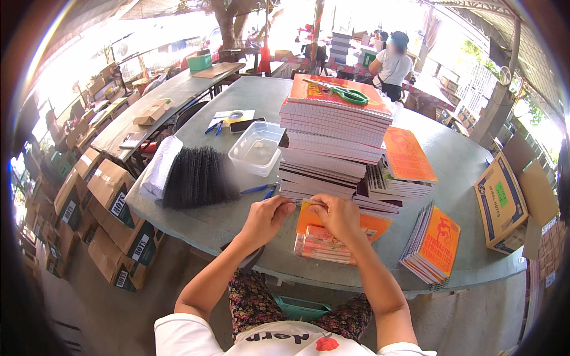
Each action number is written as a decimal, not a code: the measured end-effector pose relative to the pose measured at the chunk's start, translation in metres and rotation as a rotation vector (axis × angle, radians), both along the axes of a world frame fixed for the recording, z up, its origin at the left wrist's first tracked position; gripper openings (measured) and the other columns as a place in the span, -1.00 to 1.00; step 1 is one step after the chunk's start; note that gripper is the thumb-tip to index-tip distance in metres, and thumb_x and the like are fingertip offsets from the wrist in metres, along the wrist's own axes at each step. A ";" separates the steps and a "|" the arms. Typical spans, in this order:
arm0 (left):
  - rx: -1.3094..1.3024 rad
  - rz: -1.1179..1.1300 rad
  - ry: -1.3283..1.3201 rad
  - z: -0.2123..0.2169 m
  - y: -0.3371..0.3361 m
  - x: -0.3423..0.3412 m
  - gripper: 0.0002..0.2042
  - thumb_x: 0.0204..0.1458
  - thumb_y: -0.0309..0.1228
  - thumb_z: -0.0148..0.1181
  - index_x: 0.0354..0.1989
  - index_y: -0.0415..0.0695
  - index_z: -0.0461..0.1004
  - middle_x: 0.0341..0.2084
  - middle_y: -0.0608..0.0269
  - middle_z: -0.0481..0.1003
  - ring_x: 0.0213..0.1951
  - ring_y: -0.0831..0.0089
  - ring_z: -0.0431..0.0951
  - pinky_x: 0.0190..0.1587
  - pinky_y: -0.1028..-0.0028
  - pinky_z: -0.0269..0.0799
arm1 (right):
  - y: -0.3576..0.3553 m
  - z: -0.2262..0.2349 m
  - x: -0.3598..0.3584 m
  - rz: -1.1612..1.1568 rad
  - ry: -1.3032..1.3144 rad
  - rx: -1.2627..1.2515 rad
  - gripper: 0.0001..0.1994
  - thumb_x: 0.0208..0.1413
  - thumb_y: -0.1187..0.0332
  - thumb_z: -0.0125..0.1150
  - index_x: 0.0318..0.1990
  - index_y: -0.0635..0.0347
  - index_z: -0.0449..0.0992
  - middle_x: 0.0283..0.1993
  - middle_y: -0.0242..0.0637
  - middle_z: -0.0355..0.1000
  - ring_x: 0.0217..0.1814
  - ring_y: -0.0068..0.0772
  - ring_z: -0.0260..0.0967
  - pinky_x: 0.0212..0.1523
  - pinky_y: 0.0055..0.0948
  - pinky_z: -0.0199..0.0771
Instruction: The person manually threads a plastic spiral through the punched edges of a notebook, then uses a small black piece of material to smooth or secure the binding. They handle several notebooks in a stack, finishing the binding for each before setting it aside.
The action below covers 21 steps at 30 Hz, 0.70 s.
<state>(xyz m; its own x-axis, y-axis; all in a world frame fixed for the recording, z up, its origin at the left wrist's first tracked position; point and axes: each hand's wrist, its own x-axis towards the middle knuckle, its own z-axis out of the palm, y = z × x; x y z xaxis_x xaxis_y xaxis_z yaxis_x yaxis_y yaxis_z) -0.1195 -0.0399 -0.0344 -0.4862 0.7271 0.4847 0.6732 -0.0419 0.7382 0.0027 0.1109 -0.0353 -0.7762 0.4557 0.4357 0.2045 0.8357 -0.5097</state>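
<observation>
near the table front edge, your right hand pinches an orange notebook, left hand grip unclear: apparently binding, needing steady alignment.

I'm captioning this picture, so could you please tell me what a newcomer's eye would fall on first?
Probably the tall stack of notebooks in the middle of the table, topped by green-handled scissors. Next might come the dense black bundle on the left, then the small orange-covered pile at the right front.
</observation>
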 end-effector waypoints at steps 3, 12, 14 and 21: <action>0.098 0.000 0.106 -0.012 0.002 0.003 -0.84 0.00 -0.47 0.19 -0.25 -0.24 0.48 -0.44 0.03 0.51 -0.47 0.18 0.53 -0.43 0.39 0.40 | -0.002 0.001 0.001 0.024 0.022 -0.001 -0.78 -0.06 0.17 0.28 -0.24 -0.04 0.59 -0.50 -0.26 0.50 -0.51 -0.31 0.47 -0.49 -0.39 0.41; 0.186 0.158 0.219 -0.015 0.008 0.015 -0.83 -0.13 -0.53 0.27 -0.32 -0.23 0.48 -0.50 0.16 0.46 -0.56 0.36 0.46 -0.48 0.45 0.39 | -0.010 0.019 0.006 0.041 -0.098 -0.083 -0.78 0.00 0.15 0.21 -0.21 -0.06 0.58 -0.48 -0.26 0.50 -0.44 -0.23 0.48 -0.44 -0.32 0.42; 0.197 0.160 0.372 -0.015 0.008 0.013 -0.82 -0.17 -0.56 0.26 -0.33 -0.20 0.49 -0.51 0.19 0.43 -0.53 0.33 0.45 -0.47 0.42 0.39 | -0.013 0.026 0.007 0.034 -0.127 -0.084 -0.78 0.01 0.15 0.20 -0.21 -0.07 0.59 -0.49 -0.27 0.50 -0.44 -0.23 0.48 -0.44 -0.32 0.42; 0.133 0.162 0.617 -0.016 0.008 0.001 -0.75 -0.32 -0.58 0.16 -0.36 -0.10 0.46 -0.49 0.25 0.27 -0.39 0.19 0.38 -0.43 0.29 0.38 | -0.013 0.017 0.007 0.102 -0.065 -0.099 -0.80 0.05 0.17 0.16 -0.23 -0.02 0.59 -0.44 -0.24 0.51 -0.43 -0.20 0.47 -0.44 -0.29 0.41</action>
<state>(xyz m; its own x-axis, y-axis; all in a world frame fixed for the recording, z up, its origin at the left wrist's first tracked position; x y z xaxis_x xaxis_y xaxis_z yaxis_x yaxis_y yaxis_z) -0.1183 -0.0317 -0.0503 -0.1883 0.5827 0.7906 0.9773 0.0312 0.2098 0.0097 0.0984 -0.0179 -0.8457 0.4111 0.3403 0.1560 0.8002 -0.5790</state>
